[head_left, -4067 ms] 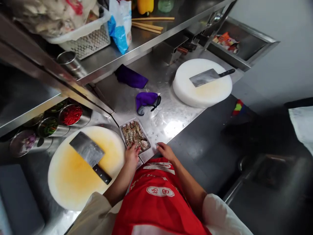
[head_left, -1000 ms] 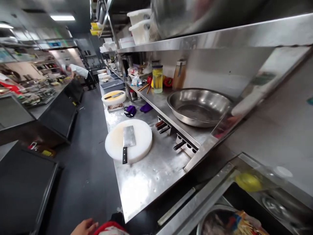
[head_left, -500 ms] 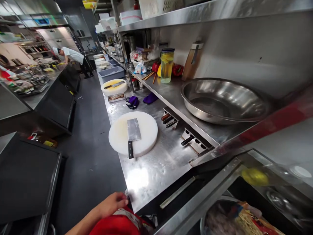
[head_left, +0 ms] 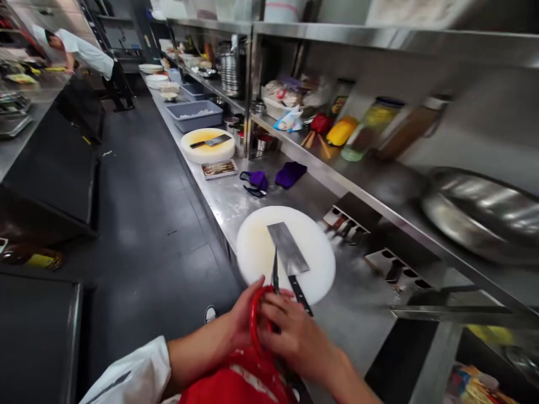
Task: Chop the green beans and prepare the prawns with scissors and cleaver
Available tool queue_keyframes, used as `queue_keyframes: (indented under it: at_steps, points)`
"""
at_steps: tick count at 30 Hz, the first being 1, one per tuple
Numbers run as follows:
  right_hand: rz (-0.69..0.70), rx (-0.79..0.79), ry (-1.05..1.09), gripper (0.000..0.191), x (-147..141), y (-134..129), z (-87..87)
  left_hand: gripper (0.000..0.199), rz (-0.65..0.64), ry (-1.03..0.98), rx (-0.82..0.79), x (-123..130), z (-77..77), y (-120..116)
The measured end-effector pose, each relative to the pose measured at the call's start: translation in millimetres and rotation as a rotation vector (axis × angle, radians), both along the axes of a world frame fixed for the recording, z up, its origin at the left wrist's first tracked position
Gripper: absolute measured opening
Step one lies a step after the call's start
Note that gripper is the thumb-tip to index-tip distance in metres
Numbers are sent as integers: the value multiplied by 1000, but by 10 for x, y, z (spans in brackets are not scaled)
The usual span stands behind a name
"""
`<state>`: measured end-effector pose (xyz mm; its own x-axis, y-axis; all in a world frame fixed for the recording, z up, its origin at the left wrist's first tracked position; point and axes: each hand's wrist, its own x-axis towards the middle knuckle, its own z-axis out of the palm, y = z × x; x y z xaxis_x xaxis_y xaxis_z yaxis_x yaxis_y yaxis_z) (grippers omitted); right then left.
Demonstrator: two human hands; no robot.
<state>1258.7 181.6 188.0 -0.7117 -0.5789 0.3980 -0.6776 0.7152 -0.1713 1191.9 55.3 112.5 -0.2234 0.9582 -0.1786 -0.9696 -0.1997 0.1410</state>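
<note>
A pair of scissors (head_left: 254, 325) with red loop handles is held low in front of me, its dark pointed blades (head_left: 275, 272) aimed away over the cutting board. My right hand (head_left: 295, 331) has its fingers curled around the handles. Against the handles' other side is my left hand (head_left: 242, 320), closed around them with its thumb up; its other fingers are partly hidden. Just beyond, a cleaver (head_left: 288, 247) with a black handle lies flat on the round white cutting board (head_left: 252, 247).
Along the steel counter are purple cloth items (head_left: 290, 174), a small tray (head_left: 219, 169), a second board (head_left: 191, 151) bearing a knife, and a grey bin (head_left: 196, 115). Knife racks (head_left: 345, 224) and a large metal basin (head_left: 484, 219) are at right. A co-worker (head_left: 86, 53) leans over the far-left counter.
The view has turned left and moved closer to the board. Both hands are now in view with the red-handled scissors, where before only one hand showed, without them.
</note>
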Motion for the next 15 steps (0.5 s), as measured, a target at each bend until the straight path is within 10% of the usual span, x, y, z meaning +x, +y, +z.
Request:
queue_keyframes:
  at_steps: [4,9,15]
  points:
    - [26,-43,-199,32,-988,-797,-287,38,286,-82,-191,-1061,48,-851]
    - [-244,-864,-598,42,-1935,-1482,-765,39,777,246,-595,-2047,-65,-1490]
    - [-570,-1575,-1032,61,-3098,-1900,-1351,49,703,960,-890,-2954,-453,-1598]
